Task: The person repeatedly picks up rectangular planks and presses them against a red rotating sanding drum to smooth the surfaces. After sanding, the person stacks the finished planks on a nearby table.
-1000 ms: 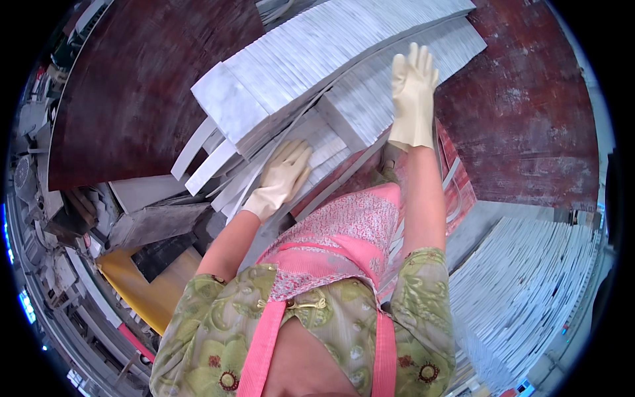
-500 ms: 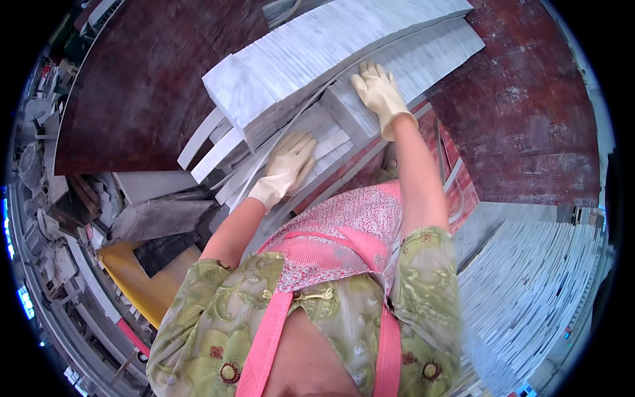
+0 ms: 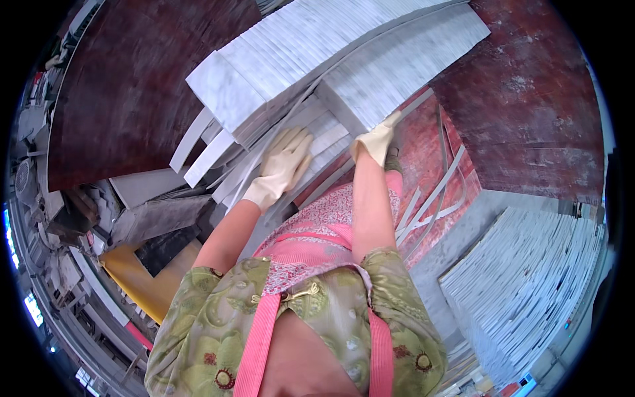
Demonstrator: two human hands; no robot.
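Observation:
Both my hands wear cream rubber gloves. My left hand (image 3: pixel 281 169) lies flat, fingers stretched out, on pale slats (image 3: pixel 331 140) in the gap at the left end of a near row of grey-white stone slabs (image 3: pixel 397 69). These thin slabs stand on edge, packed tightly side by side. My right hand (image 3: pixel 376 142) is at the near lower edge of that row, seen edge-on; its fingers are mostly hidden, so their grip does not show. Behind rises a taller row of similar white slabs (image 3: pixel 264 73), with a thin pale strip (image 3: pixel 281 126) running between the rows.
Dark red-brown boards (image 3: pixel 152 86) lie at far left, another board (image 3: pixel 529 99) at right. Loose pale strips (image 3: pixel 433 195) rest on a reddish surface. A large stack of thin slabs (image 3: pixel 529 284) stands at lower right. Offcuts and a yellow sheet (image 3: pixel 142 278) are at left.
My right hand has come off the top of the near slab row and moved down and nearer to its front edge. My left hand stays on the slats. The view has shifted slightly.

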